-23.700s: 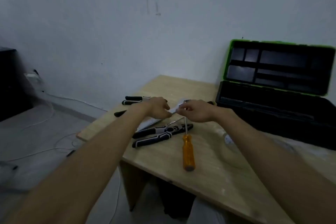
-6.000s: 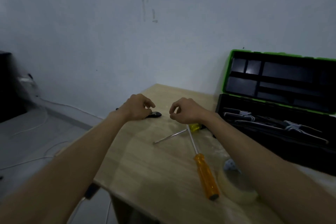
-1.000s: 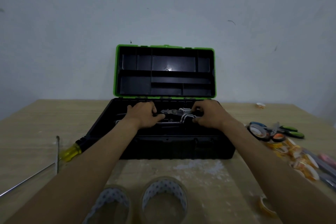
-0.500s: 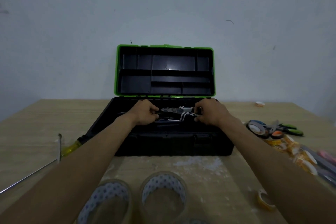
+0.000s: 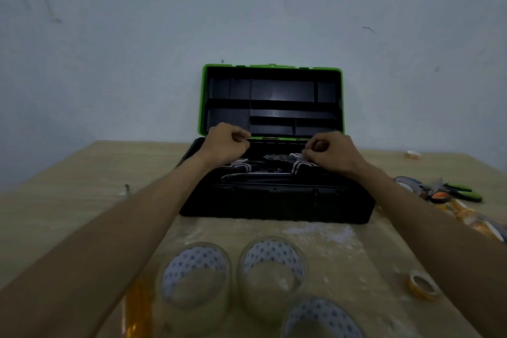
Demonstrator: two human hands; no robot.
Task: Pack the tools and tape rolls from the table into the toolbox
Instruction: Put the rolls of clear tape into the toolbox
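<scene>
Nearest the camera: three clear tape rolls on the wooden table (image 5: 82, 200), one on the left (image 5: 196, 274), one in the middle (image 5: 273, 269), one at the bottom edge (image 5: 321, 318), all close together. An orange screwdriver handle (image 5: 137, 307) lies just left of them, blurred. A small yellow tape roll (image 5: 424, 287) sits to the right, apart from the rest. Both forearms reach forward past these rolls, and neither hand is near them.

Mid table: black toolbox (image 5: 274, 200) with its green-rimmed lid (image 5: 201, 101) standing upright. Inside are pliers with black-and-white handles (image 5: 299, 166) and other dark tools, too dim to name.

Left hand (image 5: 227, 143) is over the left rear part of the box, above the tools, fingers curled into a fist, nothing seen in it. Right hand (image 5: 332, 152) is over the right part, fingers curled, fingertips right at the white end of the pliers handle; can't tell if it grips it or only touches it.

Right of the box: a cluster of tape rolls (image 5: 406, 182), green-handled scissors (image 5: 461, 192), and a row of orange-yellow tapes (image 5: 466, 217) running toward the table edge. All are well apart from the hands. Left of the box is a thin metal shaft (image 5: 126, 189).

Far right, near the wall (image 5: 247, 8): one small roll (image 5: 412, 155).
</scene>
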